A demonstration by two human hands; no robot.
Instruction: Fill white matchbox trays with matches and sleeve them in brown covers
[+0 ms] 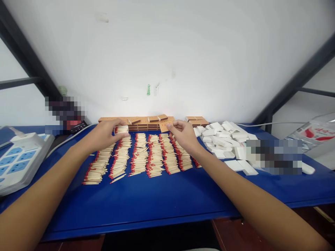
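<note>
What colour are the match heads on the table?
The match heads are red, clearest in the head view.

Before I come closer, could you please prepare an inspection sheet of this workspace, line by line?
Surface: blue tabletop, bare along its front edge.
Job's things: rows of red-tipped matches; stacked orange matchboxes by the wall; heaped white matchbox trays to the right.
Clutter: plastic bag at far right; two patches pixelated, contents unreadable.
Left hand: holds a match-filled tray.
Right hand: pinches an orange matchbox sleeve.
Cables: white cable beside the power strip; thin cable along the wall at right.
Surroundings: marked white wall, dark frame bars; co-workers: nothing seen.
</note>
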